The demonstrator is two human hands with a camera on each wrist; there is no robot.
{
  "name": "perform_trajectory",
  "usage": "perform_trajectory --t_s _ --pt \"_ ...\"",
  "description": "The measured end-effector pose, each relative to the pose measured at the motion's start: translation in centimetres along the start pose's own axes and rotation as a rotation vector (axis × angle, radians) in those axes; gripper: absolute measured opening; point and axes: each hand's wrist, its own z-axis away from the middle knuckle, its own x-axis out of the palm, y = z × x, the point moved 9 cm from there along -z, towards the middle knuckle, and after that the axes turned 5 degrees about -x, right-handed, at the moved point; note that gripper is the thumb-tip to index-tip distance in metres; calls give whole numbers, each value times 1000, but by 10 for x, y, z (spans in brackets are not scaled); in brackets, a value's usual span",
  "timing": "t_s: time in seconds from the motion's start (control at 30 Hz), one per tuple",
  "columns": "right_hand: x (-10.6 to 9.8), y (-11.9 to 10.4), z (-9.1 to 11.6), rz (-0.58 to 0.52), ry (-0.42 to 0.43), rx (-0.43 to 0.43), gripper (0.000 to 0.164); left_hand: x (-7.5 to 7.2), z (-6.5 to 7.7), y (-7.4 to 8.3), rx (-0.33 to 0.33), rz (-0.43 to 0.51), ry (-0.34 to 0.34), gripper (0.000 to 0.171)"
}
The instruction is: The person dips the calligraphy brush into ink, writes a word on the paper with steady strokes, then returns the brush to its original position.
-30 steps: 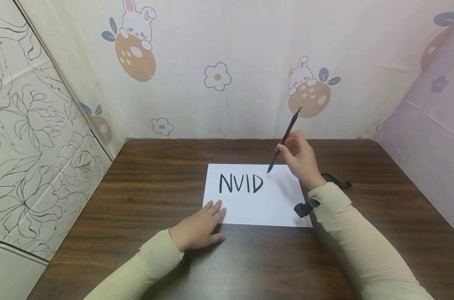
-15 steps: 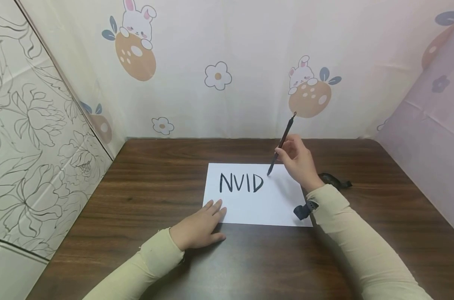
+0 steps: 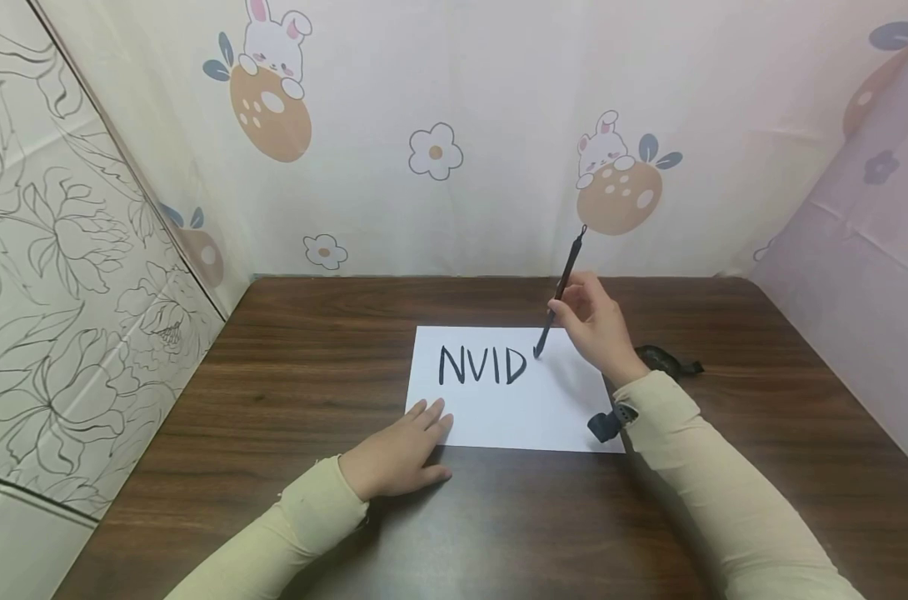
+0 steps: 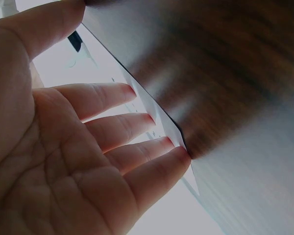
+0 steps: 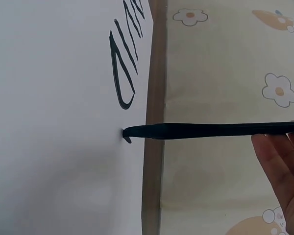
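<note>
A white sheet of paper (image 3: 499, 417) lies on the table, with the black letters "NVID" (image 3: 482, 366) brushed across its upper left. My right hand (image 3: 595, 321) pinches a slim black writing brush (image 3: 568, 271) at mid-shaft, holding it steeply with the loop end up. In the right wrist view the tip of the brush (image 5: 206, 130) touches the paper just past the D, at a short fresh stroke (image 5: 129, 140). My left hand (image 3: 401, 450) lies with fingers spread, fingertips on the paper's lower left. The left wrist view shows those fingers (image 4: 122, 127) straight over the paper's edge.
Behind my right wrist a black object (image 3: 662, 361) lies on the brown wood table (image 3: 289, 392); my sleeve partly covers it. A black strap device (image 3: 607, 422) sits on my right wrist. A rabbit-print curtain (image 3: 499, 83) stands along the table's back edge, with panels at both sides.
The brush in my right hand has come down and slightly towards me, its tip leaving a short dark stroke right of the D. My left hand has stayed in place.
</note>
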Motion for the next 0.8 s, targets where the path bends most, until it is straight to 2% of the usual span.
perform_trajectory --t_s 0.3,0.8 --pt "0 -2 5 5 -36 19 33 0 0 0 0 0 0 71" --pt "2 -14 12 -52 -90 22 34 1 0 -1 -1 -6 5 71"
